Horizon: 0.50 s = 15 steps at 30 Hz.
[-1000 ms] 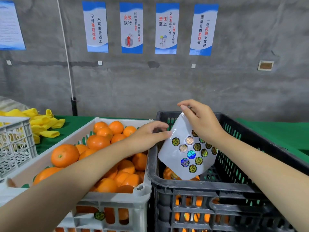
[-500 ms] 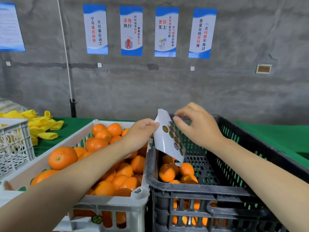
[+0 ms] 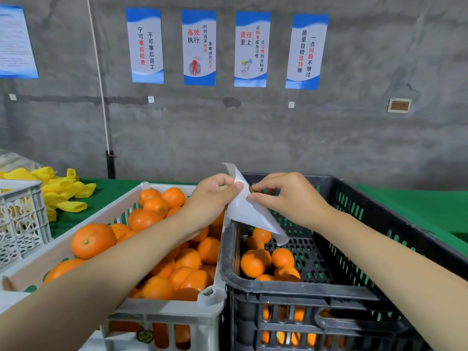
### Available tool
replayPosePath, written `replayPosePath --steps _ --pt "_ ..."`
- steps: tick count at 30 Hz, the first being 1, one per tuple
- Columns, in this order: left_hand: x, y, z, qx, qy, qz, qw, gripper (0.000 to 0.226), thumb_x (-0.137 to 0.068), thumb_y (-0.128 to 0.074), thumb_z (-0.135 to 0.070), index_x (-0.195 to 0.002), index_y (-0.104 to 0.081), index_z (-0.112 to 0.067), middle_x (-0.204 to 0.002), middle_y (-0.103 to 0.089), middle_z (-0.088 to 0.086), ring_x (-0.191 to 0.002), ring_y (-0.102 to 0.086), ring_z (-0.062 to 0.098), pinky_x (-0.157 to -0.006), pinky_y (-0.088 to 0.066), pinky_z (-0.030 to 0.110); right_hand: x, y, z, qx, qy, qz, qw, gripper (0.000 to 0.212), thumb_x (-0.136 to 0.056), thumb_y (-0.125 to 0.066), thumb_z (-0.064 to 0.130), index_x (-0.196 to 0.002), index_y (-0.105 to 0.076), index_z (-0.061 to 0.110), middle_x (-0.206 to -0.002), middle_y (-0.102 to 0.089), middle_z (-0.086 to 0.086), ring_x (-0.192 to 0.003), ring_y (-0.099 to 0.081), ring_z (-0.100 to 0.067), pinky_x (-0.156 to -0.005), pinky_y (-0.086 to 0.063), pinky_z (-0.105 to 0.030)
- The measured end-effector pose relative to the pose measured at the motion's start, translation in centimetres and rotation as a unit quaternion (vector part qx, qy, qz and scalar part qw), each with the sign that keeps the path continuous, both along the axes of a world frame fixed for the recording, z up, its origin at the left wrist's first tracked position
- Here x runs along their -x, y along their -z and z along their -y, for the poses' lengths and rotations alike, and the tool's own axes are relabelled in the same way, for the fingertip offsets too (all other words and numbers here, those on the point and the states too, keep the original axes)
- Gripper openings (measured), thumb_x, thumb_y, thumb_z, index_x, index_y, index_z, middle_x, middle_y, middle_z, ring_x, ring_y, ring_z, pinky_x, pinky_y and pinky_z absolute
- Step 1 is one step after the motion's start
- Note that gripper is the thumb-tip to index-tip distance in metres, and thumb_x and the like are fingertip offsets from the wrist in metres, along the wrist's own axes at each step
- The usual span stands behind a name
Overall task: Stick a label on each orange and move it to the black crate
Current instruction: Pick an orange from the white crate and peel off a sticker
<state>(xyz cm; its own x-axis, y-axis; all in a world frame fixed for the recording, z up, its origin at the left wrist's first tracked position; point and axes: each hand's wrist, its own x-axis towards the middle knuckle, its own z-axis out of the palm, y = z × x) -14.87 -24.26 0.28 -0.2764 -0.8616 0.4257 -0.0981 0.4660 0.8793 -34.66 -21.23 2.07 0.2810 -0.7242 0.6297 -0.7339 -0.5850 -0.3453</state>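
Over black crate (image 3: 316, 287) left rim: left hand (image 3: 211, 200) fingers clamp label sheet (image 3: 249, 215); right hand (image 3: 287, 198) fingers pinch round label (image 3: 252, 190) on it. Pile of oranges (image 3: 93, 240) in white crate (image 3: 164, 311) left, few in black crate. Far posters (image 3: 199, 46): 高效执行, 责任至上.

The left hand (image 3: 210, 198) holds the white label sheet (image 3: 249, 215) over the black crate (image 3: 278, 285); the right hand (image 3: 291, 201) pinches one label (image 3: 252, 190).

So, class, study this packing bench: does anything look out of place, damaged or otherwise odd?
A round green label is stuck on the outer front wall of the white crate rather than on an orange. That crate's near right corner also looks chipped, with a jagged edge.
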Motion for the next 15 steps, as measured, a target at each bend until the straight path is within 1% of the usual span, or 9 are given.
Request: replayPosePath --steps 2,4,6,9,10,11,13,14,15 --pt "-0.06 0.09 -0.06 0.006 0.012 0.007 1.0 0.015 -0.099 -0.06 -0.026 -0.091 -0.067 -0.016 -0.09 -0.074 0.014 -0.085 -0.069 0.022 -0.086 -0.056 0.048 -0.03 0.0 0.07 -0.013 0.0 -0.004 1.0 0.019 -0.089 -0.071 0.037 -0.102 -0.079 0.026 -0.097 -0.073 0.012 -0.087 -0.066 -0.006 -0.08 -0.054 -0.042" --pt "-0.05 0.18 0.07 0.018 0.01 0.007 1.0 0.015 -0.099 -0.061 -0.023 -0.084 -0.065 -0.019 -0.085 -0.07 0.018 -0.083 -0.065 0.024 -0.083 -0.055 0.05 0.04 0.02 0.15 -0.03 -0.007 -0.007 1.0 0.018 -0.092 -0.068 0.034 -0.103 -0.079 0.024 -0.099 -0.073 0.014 -0.09 -0.066 -0.002 -0.082 -0.054 -0.04" --pt "-0.05 0.23 0.28 0.031 0.007 0.01 0.999 0.018 -0.098 -0.061 -0.02 -0.081 -0.062 -0.02 -0.079 -0.066 0.016 -0.079 -0.06 0.023 -0.079 -0.053 0.047 0.07 -0.01 0.08 -0.047 -0.017 -0.003 0.999 0.017 -0.095 -0.064 0.029 -0.103 -0.078 0.023 -0.097 -0.073 0.015 -0.09 -0.065 -0.001 -0.082 -0.054 -0.04" --pt "-0.06 0.25 0.27 0.034 0.033 0.019 0.999 0.015 -0.097 -0.061 -0.025 -0.086 -0.062 -0.016 -0.087 -0.067 0.025 -0.08 -0.06 0.022 -0.077 -0.05 0.041 0.0 -0.05 -0.1 -0.066 -0.021 0.004 0.998 0.02 -0.099 -0.058 0.027 -0.102 -0.077 0.025 -0.096 -0.074 0.014 -0.089 -0.066 -0.002 -0.081 -0.055 -0.044" --pt "-0.04 0.29 0.28 0.032 0.042 0.023 0.998 0.015 -0.096 -0.06 -0.028 -0.086 -0.062 -0.016 -0.086 -0.067 0.023 -0.08 -0.06 0.022 -0.076 -0.05 0.039 -0.04 -0.06 -0.15 -0.067 -0.018 0.0 0.998 0.021 -0.1 -0.056 0.028 -0.103 -0.077 0.025 -0.097 -0.074 0.013 -0.089 -0.066 -0.003 -0.081 -0.055 -0.045" --pt "-0.01 0.34 0.35 0.028 0.045 0.025 0.998 0.015 -0.095 -0.058 -0.028 -0.085 -0.063 -0.017 -0.083 -0.067 0.016 -0.08 -0.061 0.02 -0.075 -0.049 0.037 -0.05 -0.07 -0.17 -0.064 -0.013 -0.007 0.998 0.023 -0.1 -0.054 0.03 -0.104 -0.076 0.026 -0.097 -0.073 0.012 -0.089 -0.066 -0.004 -0.08 -0.055 -0.045" --pt "0.1 0.46 0.52 0.004 0.041 0.019 0.999 0.017 -0.1 -0.054 -0.02 -0.086 -0.062 -0.018 -0.081 -0.068 0.002 -0.08 -0.063 0.016 -0.075 -0.051 0.034 -0.03 -0.05 -0.18 -0.032 0.005 -0.026 0.999 0.024 -0.102 -0.051 0.033 -0.104 -0.074 0.026 -0.096 -0.071 0.012 -0.087 -0.064 -0.006 -0.077 -0.054 -0.045" --pt "0.16 0.5 0.59 -0.011 0.039 0.016 0.999 0.017 -0.102 -0.051 -0.016 -0.089 -0.062 -0.015 -0.083 -0.067 0.001 -0.083 -0.063 0.016 -0.077 -0.051 0.035 -0.03 -0.09 -0.18 -0.001 0.021 -0.027 0.999 0.024 -0.102 -0.049 0.033 -0.103 -0.072 0.025 -0.095 -0.069 0.011 -0.086 -0.062 -0.007 -0.075 -0.053 -0.044" --pt "0.26 0.52 0.69 -0.023 0.039 0.017 0.999 0.016 -0.103 -0.048 -0.013 -0.092 -0.06 -0.012 -0.087 -0.065 0.004 -0.086 -0.061 0.02 -0.08 -0.049 0.036 -0.02 -0.17 -0.19 0.031 0.037 -0.018 0.999 0.024 -0.103 -0.048 0.034 -0.102 -0.07 0.025 -0.093 -0.067 0.011 -0.084 -0.06 -0.006 -0.073 -0.052 -0.041"
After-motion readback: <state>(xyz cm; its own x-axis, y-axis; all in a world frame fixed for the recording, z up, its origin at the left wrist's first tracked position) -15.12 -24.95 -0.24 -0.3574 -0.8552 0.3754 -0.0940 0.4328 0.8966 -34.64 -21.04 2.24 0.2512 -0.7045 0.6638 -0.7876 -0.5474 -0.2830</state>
